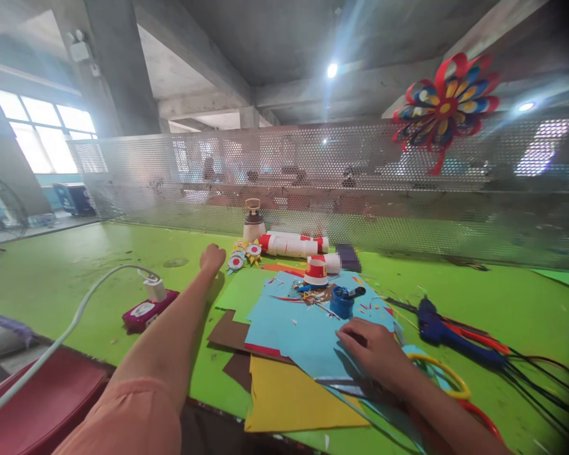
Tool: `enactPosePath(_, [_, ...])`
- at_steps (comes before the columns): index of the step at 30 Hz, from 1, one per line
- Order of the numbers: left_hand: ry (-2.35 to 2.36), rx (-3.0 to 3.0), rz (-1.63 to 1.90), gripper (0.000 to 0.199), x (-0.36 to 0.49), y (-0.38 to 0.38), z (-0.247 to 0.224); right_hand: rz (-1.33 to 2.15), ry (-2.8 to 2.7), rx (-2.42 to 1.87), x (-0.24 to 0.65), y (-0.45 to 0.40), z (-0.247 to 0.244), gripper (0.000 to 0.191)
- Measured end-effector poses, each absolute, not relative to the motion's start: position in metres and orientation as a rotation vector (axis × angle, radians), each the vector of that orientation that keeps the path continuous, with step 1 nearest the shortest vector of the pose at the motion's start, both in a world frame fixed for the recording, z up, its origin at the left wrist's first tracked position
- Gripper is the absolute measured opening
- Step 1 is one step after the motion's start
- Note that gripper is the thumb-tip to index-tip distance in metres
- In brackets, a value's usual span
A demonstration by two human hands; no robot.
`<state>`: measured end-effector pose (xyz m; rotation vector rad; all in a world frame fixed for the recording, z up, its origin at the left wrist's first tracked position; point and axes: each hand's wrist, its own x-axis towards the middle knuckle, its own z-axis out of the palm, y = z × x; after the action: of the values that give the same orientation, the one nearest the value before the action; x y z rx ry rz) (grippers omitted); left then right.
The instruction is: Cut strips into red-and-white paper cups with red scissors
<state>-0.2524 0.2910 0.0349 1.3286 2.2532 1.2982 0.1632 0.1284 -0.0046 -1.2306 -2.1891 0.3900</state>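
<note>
The left hand (pixel 213 258) reaches out over the green worktop (pixel 90 272), just beside the small paper flowers (pixel 244 253), its fingers curled, and I cannot tell whether it holds something. The right hand (pixel 367 344) is above the light blue paper (pixel 289 322) with its fingers bent and partly open, nothing visible in them, near the blue jar (pixel 342 303) and above the scissors (pixel 344 387). Beyond the jar, the red and white paper cup (pixel 316 272) stands on this paper among small scraps, and the glue gun (pixel 450 335) lies to the right.
</note>
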Motion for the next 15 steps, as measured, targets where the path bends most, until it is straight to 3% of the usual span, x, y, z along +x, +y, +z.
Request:
enactPosePath(5, [2.407, 1.409, 1.28, 0.037, -0.235, 0.296, 0.036, 0.37, -2.187, -1.232, 0.162, 0.128, -0.005, 0.029])
enactPosePath(15, [2.437, 1.439, 1.092, 0.038, -0.209, 0.305, -0.007, 0.383, -2.199, -1.248, 0.161, 0.127, -0.002, 0.029])
